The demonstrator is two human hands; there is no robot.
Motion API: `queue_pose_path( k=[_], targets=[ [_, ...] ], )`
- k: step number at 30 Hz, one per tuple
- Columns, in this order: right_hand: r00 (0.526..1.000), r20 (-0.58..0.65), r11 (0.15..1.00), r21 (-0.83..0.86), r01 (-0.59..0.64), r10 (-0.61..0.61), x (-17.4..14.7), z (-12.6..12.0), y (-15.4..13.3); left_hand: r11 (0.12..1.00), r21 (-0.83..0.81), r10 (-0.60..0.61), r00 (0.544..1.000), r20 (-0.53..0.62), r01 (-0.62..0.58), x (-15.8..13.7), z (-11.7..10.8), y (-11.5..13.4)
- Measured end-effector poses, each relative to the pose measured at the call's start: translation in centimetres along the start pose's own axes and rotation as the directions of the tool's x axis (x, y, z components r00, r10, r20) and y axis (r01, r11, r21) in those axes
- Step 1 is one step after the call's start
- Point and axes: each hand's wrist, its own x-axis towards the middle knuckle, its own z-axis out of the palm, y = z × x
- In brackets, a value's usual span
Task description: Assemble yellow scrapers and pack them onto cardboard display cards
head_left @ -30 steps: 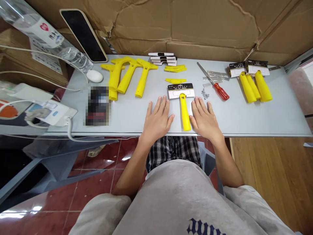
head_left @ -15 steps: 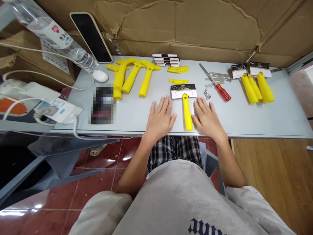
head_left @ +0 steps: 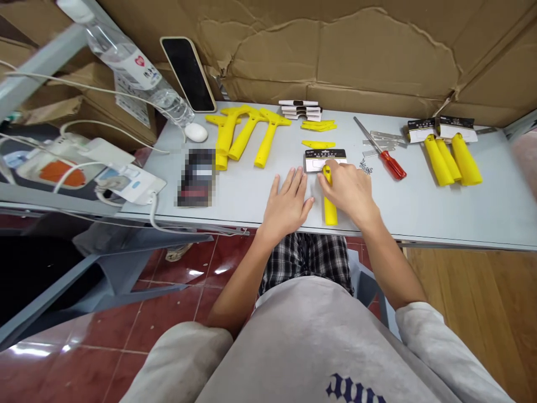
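Head view, left fingers (head_left: pixel 295 182) flat, apart, right fingers (head_left: pixel 337 168) bent over smooth yellow handle (head_left: pixel 330 212), grip unclear

Along back of tabletop (head_left: pixel 440 215), creased brown cardboard (head_left: pixel 268 56). At left end, dark-screened phone (head_left: pixel 188 75) stood up on edge, with clear bottle (head_left: pixel 136 70) beside it, heart printed on label. Just in front, white rounded object (head_left: pixel 196 132); closer to front edge, dark flat item (head_left: pixel 195 179) blurred into pixels. Far left, white power strip (head_left: pixel 140 184), white cable (head_left: pixel 152 210) looping from its end; behind, cardboard box (head_left: pixel 94 109). Below, red tiles (head_left: pixel 168 313) left, wood-look flooring (head_left: pixel 470 302) right.
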Motion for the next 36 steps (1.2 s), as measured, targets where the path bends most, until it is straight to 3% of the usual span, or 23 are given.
queue_pose_path(
  k=[7,12,20,27,36],
  targets=[
    [0.997,-0.073,0.998,0.055,0.041,-0.037,1.2,1.9,0.3,1.000,0.015,-0.004,1.000,0.017,0.004,0.0,0.1,-0.1],
    [0.999,0.016,0.998,0.056,0.041,-0.042,0.8,1.5,0.0,1.000,0.019,-0.002,1.000,0.015,0.002,0.0,-0.1,0.0],
    [0.999,0.039,1.000,-0.029,0.008,-0.006,-1.9,1.8,1.5,1.000,-0.010,0.011,1.000,-0.011,-0.011,-0.1,0.0,-0.3],
    [0.999,0.045,0.998,-0.065,-0.018,0.021,-6.6,2.8,5.2,1.000,-0.003,0.001,1.000,0.023,-0.001,0.0,-0.4,-0.2],
    [0.979,-0.022,0.979,-0.012,-0.203,0.202,-11.4,3.3,13.5,1.000,-0.004,-0.012,0.999,0.036,0.012,-0.1,-0.8,0.1]
  ],
)
